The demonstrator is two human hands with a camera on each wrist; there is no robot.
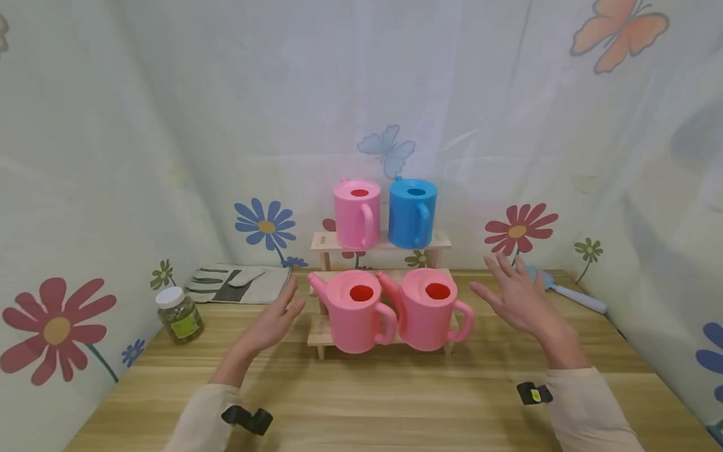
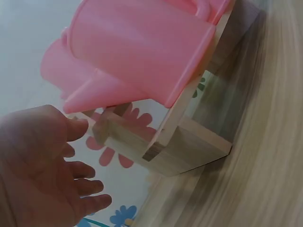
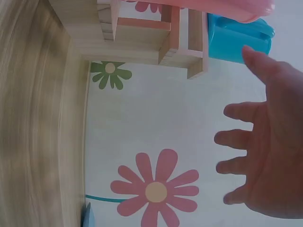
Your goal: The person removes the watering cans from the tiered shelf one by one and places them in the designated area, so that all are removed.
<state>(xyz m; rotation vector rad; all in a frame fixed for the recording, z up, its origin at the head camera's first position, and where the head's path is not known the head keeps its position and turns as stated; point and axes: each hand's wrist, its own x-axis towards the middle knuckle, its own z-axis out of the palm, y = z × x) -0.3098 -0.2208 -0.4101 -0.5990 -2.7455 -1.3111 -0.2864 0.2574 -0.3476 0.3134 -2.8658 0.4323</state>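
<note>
Two pink watering cans stand side by side on the lowest visible step of a wooden tiered stand (image 1: 381, 240): the left front can (image 1: 353, 323) and the right front can (image 1: 425, 320), spouts to the left, handles to the right. On the top step are a lighter pink watering can (image 1: 350, 220) and a blue watering can (image 1: 403, 216). My left hand (image 1: 273, 323) hovers left of the front cans, fingers extended, touching nothing. To their right, my right hand (image 1: 522, 298) is raised with spread fingers and holds nothing.
A jar with a white lid (image 1: 181, 316) stands at the left of the wooden table (image 1: 395, 402). Behind it lies a pair of work gloves (image 1: 240, 284). A blue tool with a pale handle (image 1: 576, 297) lies at the right. A flower-printed curtain (image 1: 316, 81) closes off the back and sides.
</note>
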